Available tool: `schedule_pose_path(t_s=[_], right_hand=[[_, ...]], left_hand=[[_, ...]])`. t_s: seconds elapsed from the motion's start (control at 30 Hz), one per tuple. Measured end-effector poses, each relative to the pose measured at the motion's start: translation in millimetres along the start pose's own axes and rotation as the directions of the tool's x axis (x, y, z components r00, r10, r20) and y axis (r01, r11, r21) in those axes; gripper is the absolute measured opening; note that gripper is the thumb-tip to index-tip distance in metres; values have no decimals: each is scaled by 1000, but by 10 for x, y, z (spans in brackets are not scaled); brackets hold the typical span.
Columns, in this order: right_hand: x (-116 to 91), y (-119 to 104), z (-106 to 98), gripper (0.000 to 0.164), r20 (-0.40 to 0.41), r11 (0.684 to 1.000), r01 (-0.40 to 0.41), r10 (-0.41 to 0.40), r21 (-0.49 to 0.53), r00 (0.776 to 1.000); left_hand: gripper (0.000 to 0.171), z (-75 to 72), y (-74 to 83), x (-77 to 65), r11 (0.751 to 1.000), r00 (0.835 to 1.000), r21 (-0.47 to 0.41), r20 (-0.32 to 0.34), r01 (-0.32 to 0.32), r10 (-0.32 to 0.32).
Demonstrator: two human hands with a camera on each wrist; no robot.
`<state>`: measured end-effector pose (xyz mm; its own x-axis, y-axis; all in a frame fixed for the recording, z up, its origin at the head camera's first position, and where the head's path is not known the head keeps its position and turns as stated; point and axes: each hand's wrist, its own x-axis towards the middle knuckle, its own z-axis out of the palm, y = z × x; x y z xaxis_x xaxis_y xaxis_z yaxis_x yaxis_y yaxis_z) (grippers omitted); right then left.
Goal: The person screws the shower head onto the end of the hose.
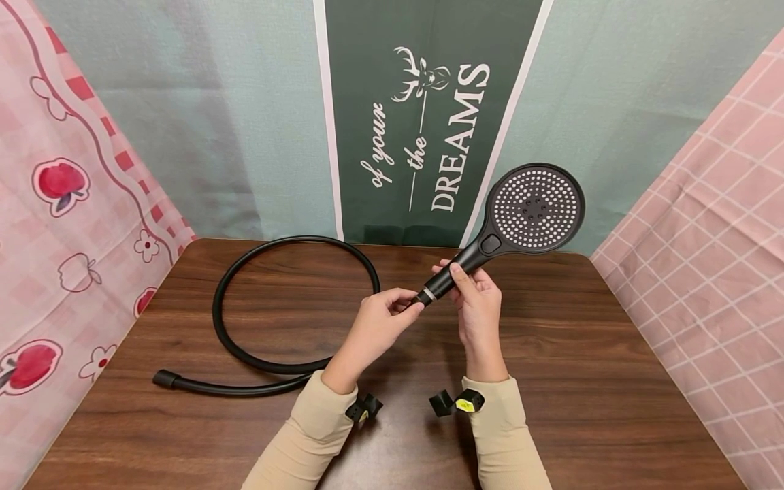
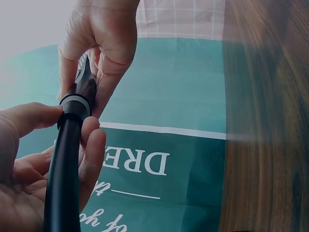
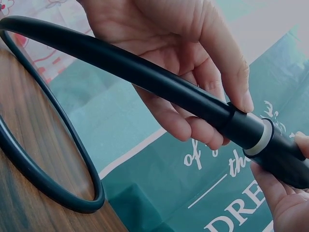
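The shower head (image 1: 511, 221) was your landmark: it was raised above the tabletop (image 1: 569, 381), its nozzle face up and tilted away to the right. Your right hand (image 1: 478, 299) gripped the handle (image 1: 470, 257) of the shower head, thumb laid along it. Your left hand (image 1: 386, 318), below and left of the shower head, pinched the collar (image 3: 234, 126) of the hose (image 3: 140, 72) between thumb and fingers, right at the handle's lower end. A pale ring (image 3: 261, 140) showed at that joint; whether the threads were engaged, you could not tell.

Good work here probably called for keeping the handle firm while the left fingertips did the turning, with collar and handle in one straight line. The hose rose in a curve and looped left of the shower head, so its pull could have tilted the collar; slack near the joint would have helped. The hose's loose end (image 1: 167, 379) lay far left of the shower head.
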<state>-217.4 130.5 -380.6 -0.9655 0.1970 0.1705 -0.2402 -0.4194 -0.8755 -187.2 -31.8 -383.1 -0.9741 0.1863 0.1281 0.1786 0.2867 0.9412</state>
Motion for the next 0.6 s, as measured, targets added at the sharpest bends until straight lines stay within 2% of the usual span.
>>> schedule_pose_path(t_s=[0.27, 0.6], right_hand=[[1, 3, 3, 11, 0, 1000, 3, -3, 5, 1000], [-1, 5, -1, 11, 3, 1000, 7, -7, 15, 1000]], left_hand=[[28, -28, -18, -3, 999, 999, -35, 31, 26, -24], [27, -15, -2, -6, 999, 999, -30, 42, 22, -21]])
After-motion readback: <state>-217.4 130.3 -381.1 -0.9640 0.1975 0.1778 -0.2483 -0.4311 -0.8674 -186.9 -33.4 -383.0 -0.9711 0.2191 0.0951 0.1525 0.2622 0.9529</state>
